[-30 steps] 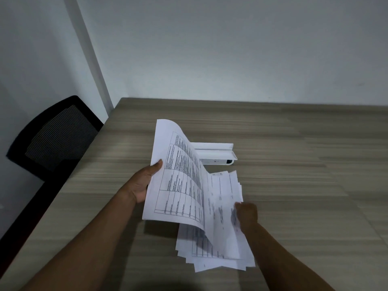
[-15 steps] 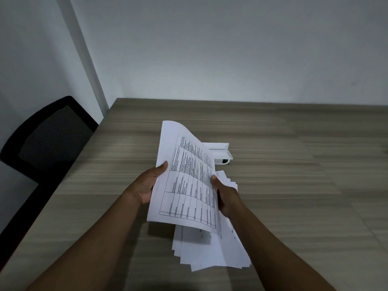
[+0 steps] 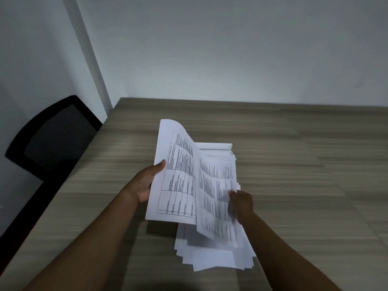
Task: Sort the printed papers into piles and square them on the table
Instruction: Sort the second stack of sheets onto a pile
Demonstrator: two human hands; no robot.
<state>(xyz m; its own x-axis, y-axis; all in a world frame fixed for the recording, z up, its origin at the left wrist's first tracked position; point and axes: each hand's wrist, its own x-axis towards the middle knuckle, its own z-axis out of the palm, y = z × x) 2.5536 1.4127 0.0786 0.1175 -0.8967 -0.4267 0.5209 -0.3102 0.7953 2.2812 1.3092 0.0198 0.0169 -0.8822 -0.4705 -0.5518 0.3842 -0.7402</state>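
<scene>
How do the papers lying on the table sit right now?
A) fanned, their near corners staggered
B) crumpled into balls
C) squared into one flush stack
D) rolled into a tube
A: the near corners of the pile step out one past another instead of lining up, on the wooden table.
</scene>
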